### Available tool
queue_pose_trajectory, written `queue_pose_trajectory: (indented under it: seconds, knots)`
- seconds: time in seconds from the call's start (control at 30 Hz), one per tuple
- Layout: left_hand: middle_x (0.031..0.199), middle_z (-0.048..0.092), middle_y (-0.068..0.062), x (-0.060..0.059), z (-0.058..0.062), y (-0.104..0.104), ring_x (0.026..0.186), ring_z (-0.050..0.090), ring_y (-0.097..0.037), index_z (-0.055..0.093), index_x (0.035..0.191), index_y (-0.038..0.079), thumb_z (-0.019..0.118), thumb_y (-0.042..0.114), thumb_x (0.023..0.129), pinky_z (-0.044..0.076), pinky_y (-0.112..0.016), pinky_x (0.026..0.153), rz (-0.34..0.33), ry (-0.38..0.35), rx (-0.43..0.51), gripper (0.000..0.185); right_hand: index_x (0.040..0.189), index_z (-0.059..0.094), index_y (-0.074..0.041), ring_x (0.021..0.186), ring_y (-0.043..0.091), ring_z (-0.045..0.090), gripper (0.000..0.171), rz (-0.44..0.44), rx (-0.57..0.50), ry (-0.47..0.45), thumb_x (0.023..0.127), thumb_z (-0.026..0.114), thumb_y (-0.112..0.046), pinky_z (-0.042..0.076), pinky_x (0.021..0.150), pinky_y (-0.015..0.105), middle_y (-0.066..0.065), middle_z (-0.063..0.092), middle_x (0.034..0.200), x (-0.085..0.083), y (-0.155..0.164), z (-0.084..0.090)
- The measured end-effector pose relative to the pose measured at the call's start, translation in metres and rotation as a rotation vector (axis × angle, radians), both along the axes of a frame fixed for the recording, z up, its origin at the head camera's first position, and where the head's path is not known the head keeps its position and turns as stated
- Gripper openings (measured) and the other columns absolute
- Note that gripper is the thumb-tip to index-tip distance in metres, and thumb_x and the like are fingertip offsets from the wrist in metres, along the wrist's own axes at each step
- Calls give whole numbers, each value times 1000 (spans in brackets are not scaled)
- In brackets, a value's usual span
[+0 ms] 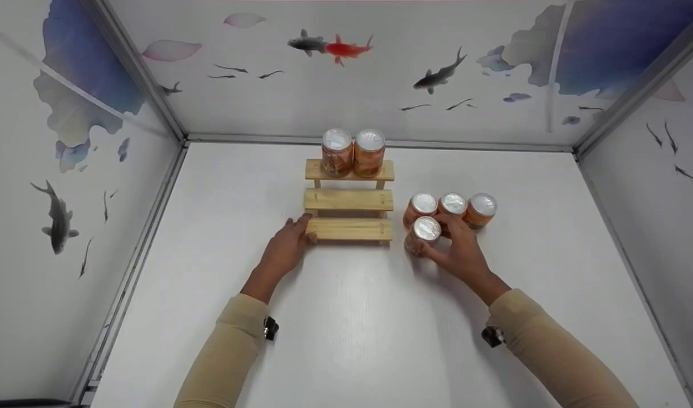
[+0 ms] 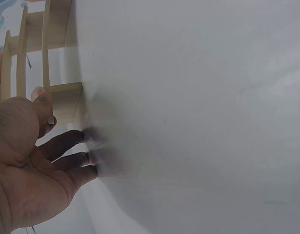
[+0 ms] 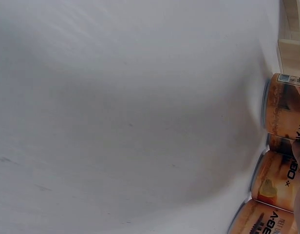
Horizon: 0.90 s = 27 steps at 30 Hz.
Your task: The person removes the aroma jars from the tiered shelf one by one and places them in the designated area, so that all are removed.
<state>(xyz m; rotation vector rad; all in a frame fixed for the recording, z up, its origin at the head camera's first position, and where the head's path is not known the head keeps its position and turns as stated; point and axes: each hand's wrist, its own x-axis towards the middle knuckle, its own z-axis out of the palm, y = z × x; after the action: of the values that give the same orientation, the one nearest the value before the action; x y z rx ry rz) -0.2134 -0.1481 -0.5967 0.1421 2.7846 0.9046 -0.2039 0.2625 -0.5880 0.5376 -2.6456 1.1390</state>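
Note:
My right hand (image 1: 462, 252) grips the front orange can (image 1: 426, 228), its thumb on the near side and fingers behind. This can has a silver lid and stands upright right of a three-step wooden rack (image 1: 349, 228). Just behind it are three similar cans (image 1: 482, 209) in a row. In the right wrist view, printed orange cans (image 3: 286, 109) show at the right edge, and little of the hand is visible. My left hand (image 1: 287, 246) holds the left end of the lowest step. The left wrist view shows its thumb (image 2: 41, 102) against the board and other fingers near the tabletop.
Two more orange cans (image 1: 337, 153) stand side by side on the top step, near the back wall. The middle step (image 1: 349, 199) and lowest step carry nothing. Printed panels with fish (image 1: 346, 50) enclose the white table (image 1: 346, 328) at the back and sides.

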Motion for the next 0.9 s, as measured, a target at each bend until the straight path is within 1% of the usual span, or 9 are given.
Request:
queue_pose_trajectory:
  seconds: [0.03, 0.1, 0.3, 0.43, 0.53, 0.6, 0.73, 0.83, 0.9]
  knots:
    - [171, 43, -31, 1, 3, 0, 164, 37, -48, 39, 172, 17, 54, 35, 118, 41, -68, 126, -1, -12, 15, 59, 136, 62, 2, 125, 36, 73, 60, -1, 1, 3, 89, 95, -17, 66, 98, 51, 21, 67, 135, 0, 0, 0]
    - [170, 45, -31, -1, -1, -1, 164, 38, -48, 40, 172, 17, 54, 37, 118, 42, -69, 125, -7, 2, 12, 58, 137, 62, 2, 124, 36, 73, 61, -1, 5, 7, 89, 95, -17, 66, 98, 51, 21, 67, 135, 0, 0, 0]
    - [169, 47, -30, -14, -33, -9, 163, 40, -48, 42, 171, 22, 54, 41, 117, 44, -70, 123, -4, 35, 30, 58, 139, 61, 2, 125, 35, 73, 62, 0, 14, 3, 90, 95, -18, 66, 98, 50, 21, 66, 135, 0, 1, 0]
    - [168, 51, -28, -17, -43, -10, 162, 41, -49, 42, 171, 23, 52, 50, 115, 45, -71, 122, -18, 57, 14, 63, 139, 60, 2, 125, 37, 73, 62, 5, 25, 0, 91, 94, -18, 66, 98, 51, 22, 65, 135, 0, 1, -1]
    - [167, 52, -28, -13, -33, -8, 162, 41, -49, 42, 171, 22, 51, 52, 115, 46, -72, 120, -23, 57, 3, 64, 139, 59, 2, 127, 37, 72, 62, 7, 30, -11, 92, 93, -19, 66, 99, 50, 21, 64, 137, 0, 1, -1]
    - [163, 55, -30, -12, -34, -8, 158, 46, -50, 45, 169, 22, 50, 53, 115, 49, -71, 117, -27, 85, -11, 62, 140, 59, 2, 127, 36, 72, 62, 9, 29, -19, 92, 93, -19, 66, 100, 50, 21, 64, 137, 0, 1, -1]
    - [161, 56, -31, -4, -17, -5, 157, 47, -51, 46, 168, 18, 51, 47, 116, 51, -70, 116, -31, 88, -22, 60, 141, 58, 2, 127, 36, 73, 64, 15, 26, -26, 93, 93, -21, 66, 101, 50, 20, 64, 138, -1, 2, 0]
    - [165, 52, -31, 1, -1, -2, 161, 42, -50, 43, 170, 15, 52, 43, 117, 46, -69, 121, -23, 40, -2, 60, 143, 58, 2, 127, 37, 73, 65, 19, 26, -26, 93, 93, -22, 66, 101, 51, 21, 64, 138, -1, 2, 1]
    - [168, 48, -32, 1, 1, -2, 163, 39, -50, 41, 171, 15, 51, 44, 117, 43, -69, 125, -22, 19, 16, 62, 144, 58, 1, 127, 37, 73, 66, 23, 25, -29, 94, 92, -22, 66, 101, 51, 21, 64, 139, -1, 2, 1]
